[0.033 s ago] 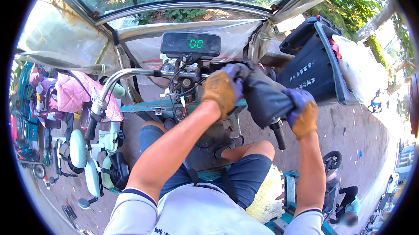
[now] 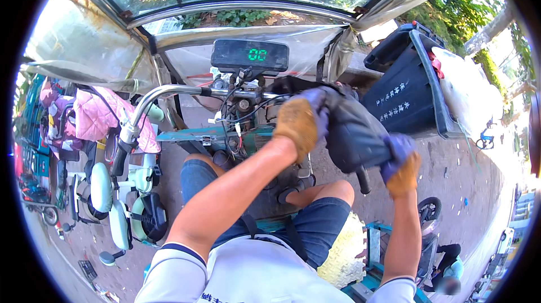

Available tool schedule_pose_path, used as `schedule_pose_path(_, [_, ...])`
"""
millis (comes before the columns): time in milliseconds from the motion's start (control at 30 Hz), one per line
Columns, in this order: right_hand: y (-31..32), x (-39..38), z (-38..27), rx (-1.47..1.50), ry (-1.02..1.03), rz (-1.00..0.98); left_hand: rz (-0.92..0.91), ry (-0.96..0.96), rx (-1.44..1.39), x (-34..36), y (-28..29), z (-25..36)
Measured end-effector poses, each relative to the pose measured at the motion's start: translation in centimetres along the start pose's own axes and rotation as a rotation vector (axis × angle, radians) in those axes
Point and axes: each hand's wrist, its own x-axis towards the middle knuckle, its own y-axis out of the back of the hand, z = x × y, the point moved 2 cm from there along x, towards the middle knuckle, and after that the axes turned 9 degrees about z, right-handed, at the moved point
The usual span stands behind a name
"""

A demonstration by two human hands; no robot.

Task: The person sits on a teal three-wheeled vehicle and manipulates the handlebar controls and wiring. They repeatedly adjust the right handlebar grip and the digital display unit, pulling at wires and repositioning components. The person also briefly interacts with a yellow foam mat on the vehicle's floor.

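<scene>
A dark, soft handlebar cover [image 2: 354,131] hangs over the right side of a vehicle's handlebar, and both my hands hold it. My left hand [image 2: 300,124], in an orange and purple work glove, grips its left upper edge near the middle of the bar. My right hand [image 2: 401,166], gloved alike, is closed on its lower right edge. Below the cover the end of the black handlebar grip [image 2: 364,181] sticks out. Left of my hands, the chrome handlebar [image 2: 163,91] curves toward me, with its left grip uncovered. My fingertips are partly hidden by the cloth.
Beyond the bar sits a display [image 2: 249,55] with green digits, and loose cables hang below it. A large black bin [image 2: 403,89] with a white bag [image 2: 468,86] stands at right. Pale green scooters [image 2: 119,227] are parked at left. Another person [image 2: 451,269] is at lower right.
Both hands have shifted right and nearer to me, drawing the cover along. Less of the right grip shows below it. The whole view has moved slightly.
</scene>
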Motion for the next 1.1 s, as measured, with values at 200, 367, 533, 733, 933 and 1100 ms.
schedule_pose_path(200, [3.8, -14.1, -2.7, 0.052, -0.233, 0.004, -0.102, -0.258, -0.140, -8.9, -1.7, 2.0])
schedule_pose_path(367, [3.8, -10.9, -2.8, 0.013, -0.275, -0.321, -0.084, -0.291, -0.112, -8.4, 0.6, -2.9])
schedule_pose_path(533, [7.1, -3.6, -2.6, 0.528, -0.411, -0.307, -0.154, -0.197, -0.158, -6.3, -0.6, -5.0])
schedule_pose_path(733, [-4.9, 8.9, -1.0, 0.394, -0.355, -0.298, -0.076, -0.040, -0.325, -5.0, -3.5, -6.8])
schedule_pose_path(933, [-12.9, 7.0, 6.2, 0.200, -0.269, -0.644, -0.185, -0.121, -0.391, -4.0, -6.9, -6.0])
schedule_pose_path(1100, [-9.9, 2.9, 4.2, 0.113, -0.407, -0.304, -0.207, -0.094, -0.254, -5.8, -5.3, -3.1])
